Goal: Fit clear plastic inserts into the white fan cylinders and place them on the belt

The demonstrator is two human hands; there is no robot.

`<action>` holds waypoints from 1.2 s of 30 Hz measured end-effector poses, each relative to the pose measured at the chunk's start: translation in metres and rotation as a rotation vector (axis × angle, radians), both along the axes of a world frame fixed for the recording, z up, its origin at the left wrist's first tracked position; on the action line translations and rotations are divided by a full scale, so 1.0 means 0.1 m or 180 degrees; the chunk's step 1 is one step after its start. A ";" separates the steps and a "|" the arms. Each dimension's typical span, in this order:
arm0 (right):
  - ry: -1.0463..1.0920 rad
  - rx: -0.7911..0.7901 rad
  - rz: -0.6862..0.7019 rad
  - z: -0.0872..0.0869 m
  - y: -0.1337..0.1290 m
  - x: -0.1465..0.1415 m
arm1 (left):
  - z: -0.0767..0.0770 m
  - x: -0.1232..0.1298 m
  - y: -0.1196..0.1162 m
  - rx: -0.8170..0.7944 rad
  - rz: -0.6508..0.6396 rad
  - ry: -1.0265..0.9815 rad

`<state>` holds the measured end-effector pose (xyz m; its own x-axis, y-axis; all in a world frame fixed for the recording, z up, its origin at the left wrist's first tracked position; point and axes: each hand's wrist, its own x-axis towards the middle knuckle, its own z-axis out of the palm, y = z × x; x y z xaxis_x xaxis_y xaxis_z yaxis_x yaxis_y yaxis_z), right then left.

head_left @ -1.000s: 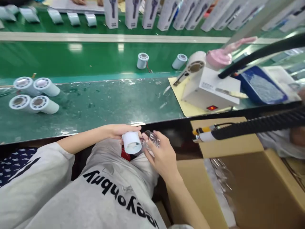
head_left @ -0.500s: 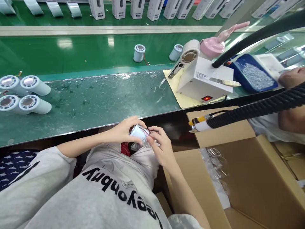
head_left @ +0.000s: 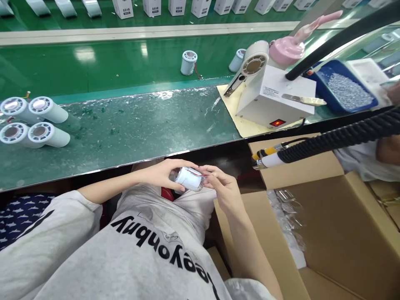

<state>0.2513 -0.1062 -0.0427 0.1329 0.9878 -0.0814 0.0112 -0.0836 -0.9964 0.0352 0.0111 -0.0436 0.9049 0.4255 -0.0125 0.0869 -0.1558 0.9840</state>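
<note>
Above my lap, my left hand [head_left: 165, 173] grips a light-blue cylindrical housing [head_left: 191, 180], thumb below and fingers over the top. A clear plastic part shows around its ends. Thin red and dark wires [head_left: 197, 174] run along its side towards my right hand [head_left: 223, 183]. The fingertips of that hand are pinched together on the wires at the housing's right end, and partly hide them. Similar light-blue housings [head_left: 50, 135] lie grouped on the bench at the left. Another housing [head_left: 189, 63], with a wire hanging off, stands on the green belt.
A white machine [head_left: 275, 98] with a lit red switch stands on the bench, a knife [head_left: 304, 100] on top. Nearby are a blue tray of granules [head_left: 350, 89], a hanging screwdriver [head_left: 268, 158] and an open carton [head_left: 350, 229] with clear plastic parts. A co-worker's arm is at the right.
The housing has turned from slanted to nearly level and moved slightly right. My right hand has shifted right, its fingers now drawn together at the wires.
</note>
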 end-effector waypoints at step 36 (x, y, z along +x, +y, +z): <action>0.0075 -0.0143 0.0335 0.10 -0.31 0.02 | 0.17 -0.02 -0.04 -0.0042 -0.0331 -0.0322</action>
<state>0.2528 -0.1373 -0.0327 0.0262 0.9914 -0.1278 -0.0011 -0.1278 -0.9918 0.0333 0.0066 -0.0264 0.9410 0.3297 0.0759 -0.0287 -0.1458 0.9889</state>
